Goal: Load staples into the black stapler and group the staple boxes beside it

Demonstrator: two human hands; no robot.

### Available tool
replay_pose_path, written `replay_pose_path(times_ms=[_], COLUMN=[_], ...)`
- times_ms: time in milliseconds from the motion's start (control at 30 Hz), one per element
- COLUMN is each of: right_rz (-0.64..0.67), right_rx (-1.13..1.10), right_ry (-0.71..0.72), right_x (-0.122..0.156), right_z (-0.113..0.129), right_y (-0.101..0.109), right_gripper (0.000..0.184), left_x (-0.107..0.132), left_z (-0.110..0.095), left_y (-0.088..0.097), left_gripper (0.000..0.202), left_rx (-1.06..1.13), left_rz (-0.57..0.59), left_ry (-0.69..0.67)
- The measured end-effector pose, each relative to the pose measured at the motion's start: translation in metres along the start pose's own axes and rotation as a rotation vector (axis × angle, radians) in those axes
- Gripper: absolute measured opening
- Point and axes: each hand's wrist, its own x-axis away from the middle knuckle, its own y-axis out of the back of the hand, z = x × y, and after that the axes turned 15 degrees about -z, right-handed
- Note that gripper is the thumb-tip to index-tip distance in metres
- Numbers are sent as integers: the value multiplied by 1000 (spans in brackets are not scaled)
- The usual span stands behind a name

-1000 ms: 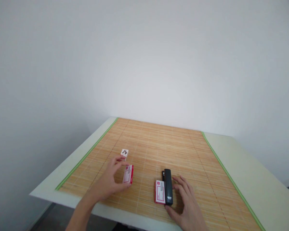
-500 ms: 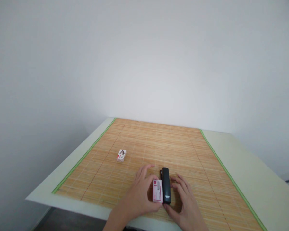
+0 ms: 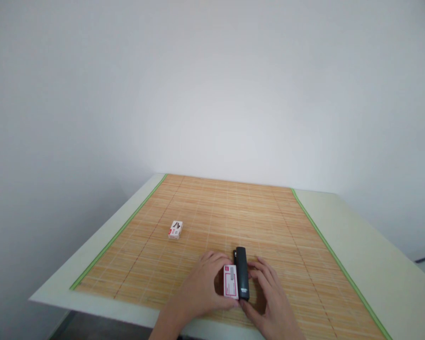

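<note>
A black stapler (image 3: 241, 271) lies on the bamboo mat (image 3: 233, 208), pointing away from me. A red and white staple box (image 3: 231, 282) stands pressed against its left side. My left hand (image 3: 200, 285) grips this box from the left, thumb at its near end. My right hand (image 3: 269, 302) cups the stapler from the right, with its fingers on the stapler's side and its thumb at the near end. A second box seen earlier beside the stapler is hidden now.
A smaller white and red box (image 3: 175, 230) lies alone on the mat to the far left. The mat has green edging and covers a pale table (image 3: 361, 245). A white wall stands behind the table. The table's near edge runs just under my wrists.
My left hand carried the red and white box from the left side of the mat to the stapler and set it against the stapler's left side. My right hand closed in on the stapler.
</note>
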Motion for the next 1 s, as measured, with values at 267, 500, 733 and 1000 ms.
replay_pose_path(times_ms=[267,500,733,1000], right_rz=[21,19,16,28], right_rx=[-5,-1,-24,-13], right_ry=[-5,-26,-40,-32], right_x=[1,1,2,2], right_z=[-2,-2,-2,-5], right_y=[-2,-2,-3,-3], right_gripper=[43,44,53,56], left_x=[-4,-2,-1,-18], left_z=[2,39,148,154], left_y=[-3,30,122,117], left_gripper=[69,72,64,40], left_rx=[5,-134,-493,-314], left_rz=[6,-168,-483,-284], left_ry=[2,-23,41,89])
